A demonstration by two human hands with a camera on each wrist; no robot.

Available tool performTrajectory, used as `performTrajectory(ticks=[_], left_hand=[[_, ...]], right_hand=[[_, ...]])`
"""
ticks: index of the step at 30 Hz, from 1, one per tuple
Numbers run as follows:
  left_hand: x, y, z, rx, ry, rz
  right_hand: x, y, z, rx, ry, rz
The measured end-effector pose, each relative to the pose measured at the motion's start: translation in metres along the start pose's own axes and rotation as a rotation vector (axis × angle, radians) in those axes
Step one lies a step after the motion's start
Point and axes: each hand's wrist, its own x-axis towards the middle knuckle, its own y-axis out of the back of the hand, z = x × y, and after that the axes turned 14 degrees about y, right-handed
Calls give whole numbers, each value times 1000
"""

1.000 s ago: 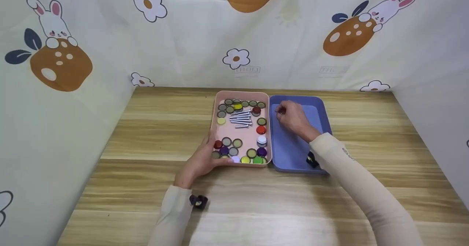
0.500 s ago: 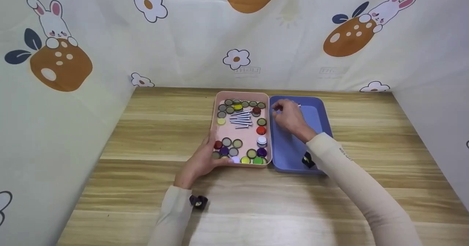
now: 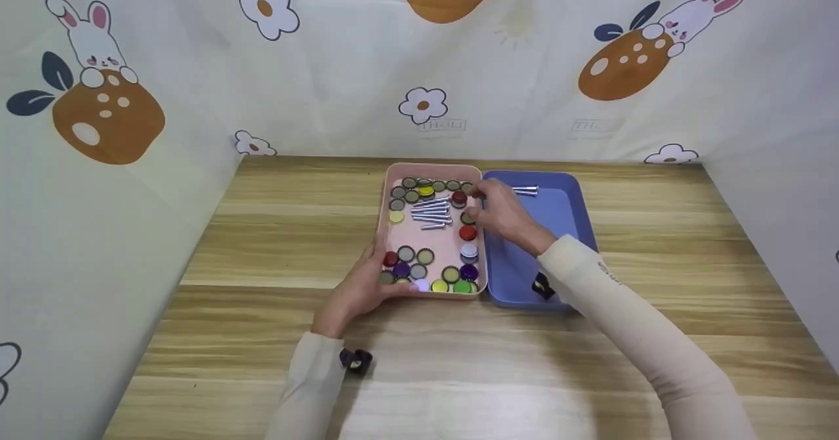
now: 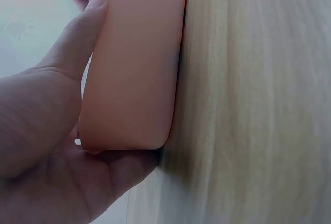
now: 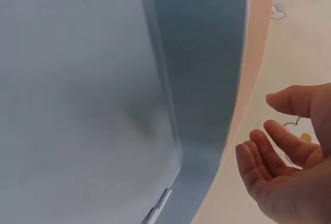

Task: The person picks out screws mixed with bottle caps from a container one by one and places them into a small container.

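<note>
My left hand [image 3: 360, 282] grips the near left corner of the pink tray [image 3: 432, 295]. In the left wrist view its thumb [image 4: 95, 14] lies along the rim and the fingers bend round the corner. Bottle caps [image 3: 425, 256] in several colours lie about the pink tray, with a bunch of slim silver nail-like pieces [image 3: 430, 213] in its middle. Over the rim between the two trays, my right hand [image 3: 505, 212] hovers with thumb and fingers apart and nothing between them. More silver pieces [image 3: 526, 191] lie at the back of the blue tray [image 3: 559, 214].
Both trays stand side by side on a wooden table [image 3: 282, 243]. A patterned cloth [image 3: 341, 53] hangs behind the table and along both sides. A small dark device [image 3: 355, 360] sits at the left wrist, another [image 3: 543, 286] at the right.
My right hand has moved left from the back of the blue tray to the pink tray's right edge, its fingers spreading. Silver pieces now show in the blue tray. The left hand stays put.
</note>
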Motion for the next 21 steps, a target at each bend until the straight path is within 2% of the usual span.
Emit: performTrajectory(ticks=[6,15,21], left_hand=[[0,0,-1,-4,-12,6],[0,-1,1,-26,8,1],[-1,-1,1,-28,8,-1]], right_hand=[[4,-6,-8,-3,18,-33],[12,-8,-22,1,64,11],[18,-15,-28,41,71,-44]])
